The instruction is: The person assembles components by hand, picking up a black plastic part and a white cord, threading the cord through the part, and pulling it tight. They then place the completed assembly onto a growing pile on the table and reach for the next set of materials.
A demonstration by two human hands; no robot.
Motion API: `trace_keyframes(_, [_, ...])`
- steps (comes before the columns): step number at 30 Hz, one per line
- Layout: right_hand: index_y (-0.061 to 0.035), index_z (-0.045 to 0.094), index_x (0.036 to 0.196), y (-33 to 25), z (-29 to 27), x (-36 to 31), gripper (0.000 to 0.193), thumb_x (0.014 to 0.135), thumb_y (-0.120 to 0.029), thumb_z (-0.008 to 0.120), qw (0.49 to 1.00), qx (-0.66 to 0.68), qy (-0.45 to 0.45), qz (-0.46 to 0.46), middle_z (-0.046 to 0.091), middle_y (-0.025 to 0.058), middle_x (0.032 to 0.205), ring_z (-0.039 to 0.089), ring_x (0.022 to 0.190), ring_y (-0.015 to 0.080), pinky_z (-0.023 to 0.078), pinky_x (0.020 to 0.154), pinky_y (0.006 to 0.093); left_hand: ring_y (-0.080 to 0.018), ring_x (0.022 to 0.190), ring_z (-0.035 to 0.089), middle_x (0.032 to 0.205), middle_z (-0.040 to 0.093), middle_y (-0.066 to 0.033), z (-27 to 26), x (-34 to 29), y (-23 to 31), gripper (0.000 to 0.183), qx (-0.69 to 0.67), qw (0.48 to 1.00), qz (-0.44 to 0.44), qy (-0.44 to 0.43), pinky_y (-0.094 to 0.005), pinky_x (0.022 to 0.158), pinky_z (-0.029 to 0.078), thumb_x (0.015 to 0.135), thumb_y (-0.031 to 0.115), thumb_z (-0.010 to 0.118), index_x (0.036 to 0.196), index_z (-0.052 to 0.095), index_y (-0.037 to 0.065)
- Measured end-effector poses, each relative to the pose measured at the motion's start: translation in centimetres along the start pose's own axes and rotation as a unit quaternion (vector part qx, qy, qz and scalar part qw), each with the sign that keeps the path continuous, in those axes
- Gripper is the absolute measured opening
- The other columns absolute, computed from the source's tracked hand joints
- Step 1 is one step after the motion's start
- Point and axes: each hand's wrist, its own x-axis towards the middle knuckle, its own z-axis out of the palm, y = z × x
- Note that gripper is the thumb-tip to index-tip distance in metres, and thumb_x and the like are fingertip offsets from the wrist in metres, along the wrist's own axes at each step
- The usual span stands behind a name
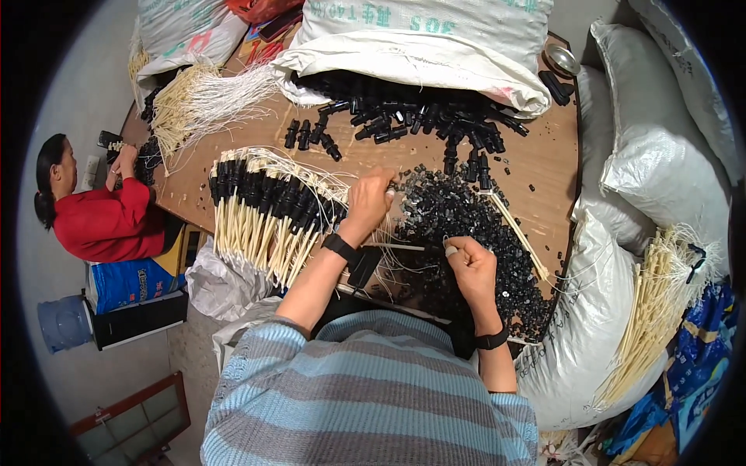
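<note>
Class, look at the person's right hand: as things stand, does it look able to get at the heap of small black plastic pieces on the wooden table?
Probably yes. The right hand is right at the heap of small black plastic pieces on the wooden table, with nothing between them, though its fingers seem to pinch something small already.

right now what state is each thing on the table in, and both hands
left hand: fingers closed on a thin white piece at the pile's edge
right hand: fingers pinched on a small white piece
small black parts: loose heap
capped cream tubes: laid in a fanned row
white sack: mouth open, black connectors spilling out
</note>
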Motion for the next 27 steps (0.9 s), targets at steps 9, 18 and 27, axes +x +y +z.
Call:
trace_keyframes(9, [0.0011, 0.067, 0.086, 1.2, 0.2, 1.0, 0.006, 0.085, -0.003, 0.062, 0.995, 0.082, 0.012, 0.058, 0.045, -0.0106, 0.058, 0.034, 0.052, -0.0013, 0.025, 0.046, 0.02, -0.0336, 0.082, 0.062, 0.089, 0.063, -0.0154, -0.3, 0.4, 0.8, 0.033, -0.022, 0.995, 0.063, 0.079, -0.0404, 0.07, 0.05, 0.071, -0.003, 0.065, 0.103, 0.062, 0.003])
trace_keyframes(18, [-0.0012, 0.065, 0.086, 0.7, 0.0, 1.3, 0.005, 0.089, -0.001, 0.06, 0.991, 0.1, 0.027, 0.087, 0.042, -0.0131, 0.061, 0.029, 0.053, -0.0032, 0.021, 0.047, 0.0182, -0.0323, 0.077, 0.062, 0.085, 0.063, -0.014, -0.7, -0.1, 1.1, 0.022, -0.106, 0.993, -0.021, 0.04, -0.0363, 0.069, 0.049, 0.073, -0.003, 0.064, 0.093, 0.065, 0.004])
trace_keyframes(27, [-0.0023, 0.065, 0.086, 0.2, 0.1, 0.8, 0.006, 0.089, -0.002, 0.061, 0.99, 0.108, 0.034, 0.085, 0.043, -0.0135, 0.061, 0.029, 0.053, -0.0031, 0.02, 0.048, 0.0179, -0.0247, 0.067, 0.062, 0.082, 0.066, -0.0107, 1.6, 1.1, 0.6, 0.012, -0.069, 0.995, 0.044, 0.065, -0.0327, 0.063, 0.05, 0.074, -0.005, 0.065, 0.085, 0.064, 0.0])
